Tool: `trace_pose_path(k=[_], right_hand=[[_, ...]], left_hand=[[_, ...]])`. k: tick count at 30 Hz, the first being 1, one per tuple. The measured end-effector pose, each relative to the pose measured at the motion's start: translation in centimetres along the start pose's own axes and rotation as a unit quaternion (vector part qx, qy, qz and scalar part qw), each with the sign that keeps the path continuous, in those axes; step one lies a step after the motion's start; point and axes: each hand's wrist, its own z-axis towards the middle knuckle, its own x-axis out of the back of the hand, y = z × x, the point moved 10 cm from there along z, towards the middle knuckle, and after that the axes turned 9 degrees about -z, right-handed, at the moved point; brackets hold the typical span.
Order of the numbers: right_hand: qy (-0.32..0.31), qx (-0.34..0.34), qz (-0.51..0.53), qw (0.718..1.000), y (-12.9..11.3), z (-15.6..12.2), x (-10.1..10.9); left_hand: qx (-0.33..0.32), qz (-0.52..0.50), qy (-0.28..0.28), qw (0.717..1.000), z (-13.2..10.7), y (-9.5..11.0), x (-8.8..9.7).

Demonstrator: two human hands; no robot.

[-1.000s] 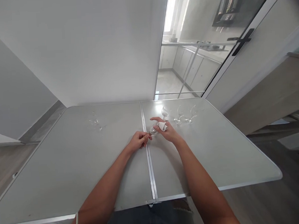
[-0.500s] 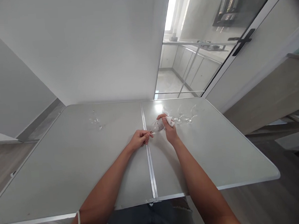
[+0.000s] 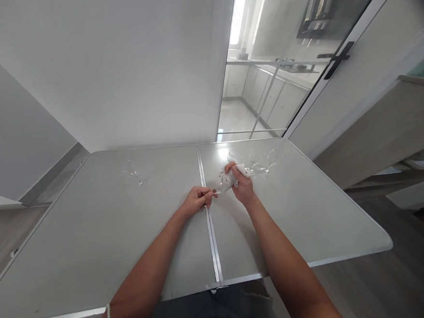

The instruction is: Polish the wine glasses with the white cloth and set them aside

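Observation:
My left hand [image 3: 196,200] pinches the stem of a clear wine glass [image 3: 221,183] that lies tilted over the middle of the grey table [image 3: 94,235]. My right hand [image 3: 241,183] is closed on a small white cloth [image 3: 239,170] pressed against the glass's bowl. Three more clear glasses [image 3: 256,161] stand just beyond my right hand. A single glass [image 3: 133,172] stands apart at the far left of the table.
A metal seam [image 3: 208,227] splits the table down the middle. A white wall stands behind the table. A glass door [image 3: 282,76] with a black handle [image 3: 334,59] lies at the back right. A wooden counter [image 3: 387,127] stands to the right.
My right hand has gone from spread fingers over the glass to closed around the bowl with the cloth, shifting slightly farther away. My left hand has kept its hold on the stem.

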Motion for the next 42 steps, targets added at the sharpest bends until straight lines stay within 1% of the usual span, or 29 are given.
trace_pose_path(k=[3, 5, 7, 9, 10, 11, 13, 16, 18, 19, 21, 23, 25, 26, 27, 29, 31, 32, 34, 36, 37, 38, 39, 40, 42], right_hand=[[0.044, 0.005, 0.084, 0.995, -0.6, -0.3, 0.3], [0.07, 0.012, 0.126, 0.989, -1.0, -0.5, 0.7], [0.105, 0.021, 0.177, 0.978, -1.2, -0.5, 1.5], [0.126, 0.019, 0.224, 0.966, -1.0, -0.4, 2.2], [0.121, 0.009, 0.24, 0.963, -0.7, -0.3, 2.1], [0.103, -0.008, 0.25, 0.963, -0.4, -0.1, 1.6], [0.046, -0.046, 0.258, 0.964, 0.2, 0.0, -0.2], [-0.031, -0.082, 0.254, 0.963, 0.7, -0.4, -3.5], [-0.067, -0.101, 0.245, 0.962, 1.0, -0.9, -5.2], [-0.079, -0.11, 0.244, 0.96, 1.2, -1.1, -5.8], [-0.079, -0.124, 0.259, 0.955, 1.8, -1.3, -6.1], [-0.043, -0.126, 0.304, 0.943, 2.3, -1.2, -5.4], [0.0, -0.123, 0.359, 0.925, 2.6, -1.0, -4.6], [0.009, -0.124, 0.379, 0.917, 2.7, -1.0, -4.6], [0.005, -0.128, 0.391, 0.911, 2.7, -1.0, -4.9], [-0.032, -0.143, 0.39, 0.909, 2.6, -1.1, -6.2], [-0.054, -0.144, 0.36, 0.92, 2.7, -1.3, -7.1], [-0.041, -0.135, 0.336, 0.931, 2.9, -1.4, -7.0], [0.024, -0.094, 0.257, 0.961, 3.1, -1.5, -5.6], [0.08, -0.029, 0.121, 0.989, 2.3, -1.9, -4.1], [0.082, 0.015, 0.032, 0.996, 1.4, -2.0, -3.9], [0.058, 0.064, -0.064, 0.994, 0.4, -2.1, -4.3], [0.012, 0.115, -0.161, 0.98, -0.6, -2.2, -5.4], [-0.042, 0.162, -0.251, 0.953, -1.2, -2.5, -6.7], [-0.135, 0.231, -0.392, 0.88, -1.5, -3.1, -9.1]], left_hand=[[-0.009, -0.025, -0.005, 1.0, -0.2, 0.3, -0.2], [-0.019, -0.046, -0.002, 0.999, -0.3, 0.6, 0.0], [-0.035, -0.084, 0.019, 0.996, -0.4, 0.9, 0.8], [-0.066, -0.143, 0.063, 0.985, -0.6, 1.3, 2.3], [-0.084, -0.173, 0.085, 0.978, -0.7, 1.5, 3.0], [-0.101, -0.198, 0.101, 0.97, -0.8, 1.7, 3.6], [-0.111, -0.223, 0.104, 0.963, -0.9, 1.7, 3.8], [-0.071, -0.208, 0.047, 0.974, -0.6, 0.9, 2.2], [-0.046, -0.198, 0.012, 0.979, -0.4, 0.5, 1.1], [-0.043, -0.199, 0.006, 0.979, -0.4, 0.5, 0.9], [-0.049, -0.208, 0.019, 0.977, -0.3, 0.6, 1.1], [-0.056, -0.216, 0.053, 0.973, -0.3, 0.7, 1.9], [-0.058, -0.216, 0.089, 0.971, -0.3, 0.6, 2.6], [-0.055, -0.217, 0.101, 0.97, -0.3, 0.5, 2.8], [-0.051, -0.219, 0.107, 0.969, -0.3, 0.5, 2.9], [-0.043, -0.225, 0.109, 0.967, -0.2, 0.3, 2.8], [-0.04, -0.221, 0.113, 0.968, -0.2, 0.2, 2.8], [-0.04, -0.213, 0.118, 0.969, -0.2, 0.2, 2.8], [-0.042, -0.19, 0.133, 0.972, -0.2, 0.1, 3.0], [-0.047, -0.168, 0.153, 0.973, -0.2, 0.0, 3.3], [-0.052, -0.16, 0.164, 0.972, -0.2, 0.0, 3.5], [-0.061, -0.152, 0.175, 0.971, -0.2, 0.0, 3.8], [-0.07, -0.142, 0.186, 0.97, -0.2, 0.0, 4.0], [-0.08, -0.131, 0.202, 0.967, -0.3, 0.0, 4.4], [-0.101, -0.096, 0.242, 0.96, -0.7, 0.1, 5.3]])
